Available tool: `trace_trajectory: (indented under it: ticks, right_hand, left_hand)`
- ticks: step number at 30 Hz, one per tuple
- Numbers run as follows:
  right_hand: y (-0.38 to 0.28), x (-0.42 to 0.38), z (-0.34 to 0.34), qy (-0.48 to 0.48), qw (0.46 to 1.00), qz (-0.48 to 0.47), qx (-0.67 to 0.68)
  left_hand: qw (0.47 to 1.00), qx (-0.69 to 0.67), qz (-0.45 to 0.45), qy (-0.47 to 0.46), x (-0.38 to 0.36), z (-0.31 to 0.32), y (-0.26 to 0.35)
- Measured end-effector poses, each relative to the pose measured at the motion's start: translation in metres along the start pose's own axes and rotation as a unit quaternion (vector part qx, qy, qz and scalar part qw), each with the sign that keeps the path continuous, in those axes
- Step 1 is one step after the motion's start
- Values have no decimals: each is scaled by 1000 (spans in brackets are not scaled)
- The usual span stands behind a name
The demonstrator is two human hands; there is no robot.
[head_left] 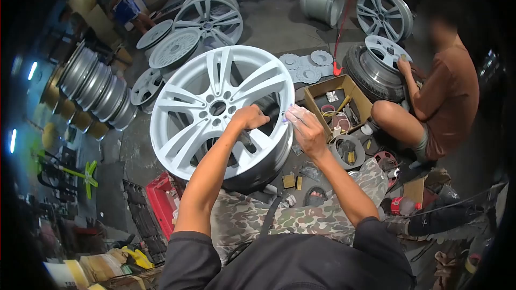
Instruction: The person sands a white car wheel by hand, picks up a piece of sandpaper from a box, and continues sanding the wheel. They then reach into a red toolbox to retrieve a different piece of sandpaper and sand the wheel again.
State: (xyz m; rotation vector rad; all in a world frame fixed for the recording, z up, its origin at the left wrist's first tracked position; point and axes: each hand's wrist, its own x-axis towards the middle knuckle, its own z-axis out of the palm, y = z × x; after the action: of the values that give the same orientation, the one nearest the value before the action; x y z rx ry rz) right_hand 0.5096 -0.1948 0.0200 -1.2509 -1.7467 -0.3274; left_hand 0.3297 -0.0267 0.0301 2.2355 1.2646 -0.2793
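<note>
A large pale grey alloy wheel rim with paired spokes lies face up before me, on top of something darker. Over its right-hand spokes, near the hub, is my left hand, with curled fingers whose tips are partly hidden. My right hand is at the right edge of the rim, its fingers pressed together against the lip. White and purplish smears show on those fingertips. Whatever either hand pinches is too small or covered to make out.
A cardboard box of tools and a tape roll lie to the right. Beyond, a person squats, touching a wheel above a tyre. A red tray sits left. Stacked rims stand further left.
</note>
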Motion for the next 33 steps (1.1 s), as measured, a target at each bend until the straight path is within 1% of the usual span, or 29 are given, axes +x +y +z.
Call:
trace_trajectory:
  ticks: [1,3,4,5,7,8,10,11,12,13,14,17,18,19,21,22,23,24,25,27,28,29,30,31,32,33]
  right_hand:
    - [-6,-7,4,4,1000,3,-5]
    - [-30,-31,16,63,998,23,21]
    - [-50,-45,21,74,995,46,41]
    - [-70,-50,20,81,993,55,68]
    - [-54,-51,21,94,992,18,87]
    - [-43,-46,23,98,992,55,65]
    - [-29,-30,25,102,987,115,36]
    - [-39,-31,27,108,987,112,33]
    - [-53,-38,32,126,986,94,50]
    - [-69,-49,35,138,985,79,68]
    - [-86,-56,33,122,984,99,85]
    - [-56,-55,44,146,982,93,77]
    - [-41,-39,41,152,978,125,75]
    - [-28,-28,42,164,966,177,90]
    - [-27,-32,48,156,972,151,85]
    - [-41,-35,46,174,968,142,109]
    - [-65,-45,40,186,964,135,133]
    - [-80,-52,33,156,971,122,131]
    - [-84,-57,31,147,973,128,125]
    - [-45,-49,45,192,968,90,137]
    - [-22,-39,51,186,965,139,121]
    - [4,-18,45,169,965,158,120]
    - [37,-6,55,155,969,160,109]
    - [62,7,55,124,969,184,105]
    - [83,17,49,97,967,200,122]
    - [95,24,40,121,965,192,131]
  left_hand:
    - [1000,4,5,-1,0,1,0]
    - [1000,19,8,8,4,0,-1]
    - [999,24,20,26,6,3,-3]
    - [999,27,20,24,7,1,-4]
    - [1000,10,25,10,6,2,-5]
    - [1000,-15,6,6,4,3,-3]
    - [1000,-14,9,-3,6,6,-7]
    - [1000,-17,10,-4,8,4,-8]
    - [999,-2,32,29,9,6,-9]
    - [998,17,34,45,19,12,-16]
    - [999,12,34,38,17,10,-13]
    - [999,-12,30,14,6,3,-7]
    - [999,-25,28,24,5,4,-7]
    - [999,-22,30,23,4,6,-7]
    - [998,-26,36,53,5,7,-11]
    - [998,-14,59,36,17,9,-21]
    - [998,-16,51,38,15,9,-18]
    - [998,-11,47,39,14,9,-16]
    - [998,-4,39,41,15,8,-16]
    - [995,-56,34,82,10,12,-18]
    - [995,-60,35,74,4,9,-12]
    - [995,-55,33,75,-6,6,-3]
    - [991,-99,36,86,-19,4,8]
    - [984,-141,41,99,-27,2,15]
    - [975,-170,93,113,-24,8,8]
    - [973,-193,84,97,-41,3,19]
